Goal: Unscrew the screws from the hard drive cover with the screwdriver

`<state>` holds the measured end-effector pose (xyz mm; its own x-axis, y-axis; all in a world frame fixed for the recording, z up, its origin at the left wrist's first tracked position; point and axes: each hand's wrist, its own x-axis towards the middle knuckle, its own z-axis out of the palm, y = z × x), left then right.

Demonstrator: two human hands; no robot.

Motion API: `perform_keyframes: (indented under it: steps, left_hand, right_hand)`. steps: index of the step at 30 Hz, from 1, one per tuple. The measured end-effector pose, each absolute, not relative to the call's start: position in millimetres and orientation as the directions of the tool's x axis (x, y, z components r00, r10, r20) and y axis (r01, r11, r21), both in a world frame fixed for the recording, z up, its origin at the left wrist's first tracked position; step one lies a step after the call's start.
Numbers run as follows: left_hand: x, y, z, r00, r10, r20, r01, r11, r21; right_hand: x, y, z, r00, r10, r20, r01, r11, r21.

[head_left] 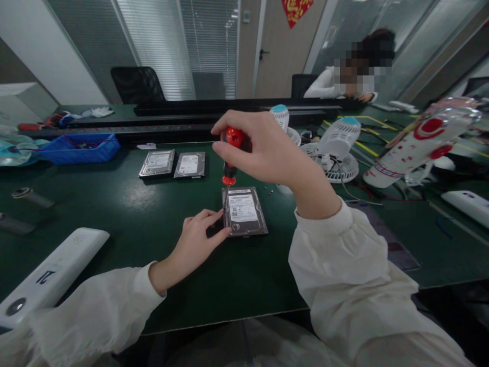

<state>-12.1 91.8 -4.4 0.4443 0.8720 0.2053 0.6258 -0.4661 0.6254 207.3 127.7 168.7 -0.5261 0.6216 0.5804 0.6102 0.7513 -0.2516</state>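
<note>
A hard drive (244, 211) with a white label lies flat on the green table in front of me. My right hand (254, 145) is wrapped round the red and black handle of a screwdriver (229, 173) held upright. Its thin shaft reaches down to the upper left side of the drive; the exact tip contact is too small to make out. My left hand (200, 237) grips the drive's lower left edge, fingertips at its side and thumb by the near corner. Several tiny screws (269, 191) lie just right of the drive.
Two more hard drives, one (157, 163) beside the other (190, 164), lie farther back. A blue tray (80, 149) stands at the left, white fans (340, 148) and a decorated bottle (420, 142) at the right. A white device (57, 275) lies near my left sleeve. Another person (324, 84) sits across.
</note>
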Motion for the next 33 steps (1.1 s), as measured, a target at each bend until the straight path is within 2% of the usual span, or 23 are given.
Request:
perform_keyframes:
  steps: [10,17,22,30,33]
  left_hand:
    - [-12.0,92.0,-4.6,0.443,0.871,0.213,0.632,-0.472,0.614]
    - [-11.7,91.4,-4.3,0.444,0.870,0.215,0.631,-0.473,0.615]
    - [-11.7,91.8,-3.3,0.440,0.872,0.214,0.630,-0.469,0.619]
    - [-10.5,91.1,-1.4,0.434,0.877,0.206,0.633,-0.460,0.623]
    - [-10.8,90.6,-1.1,0.439,0.875,0.203,0.632,-0.461,0.623]
  right_hand:
    - [206.0,128.0,167.1,-0.532,0.631,0.565,0.629,0.741,-0.235]
    - [206.3,129.4,166.2,-0.531,0.609,0.590,0.572,0.771,-0.280]
    - [207.1,128.5,165.3,-0.565,0.576,0.590,0.535,0.801,-0.269]
    - [206.1,126.5,166.7,-0.417,0.731,0.541,0.774,0.597,-0.210]
    - [209.7,129.5,166.1,-0.412,0.746,0.523,0.776,0.588,-0.227]
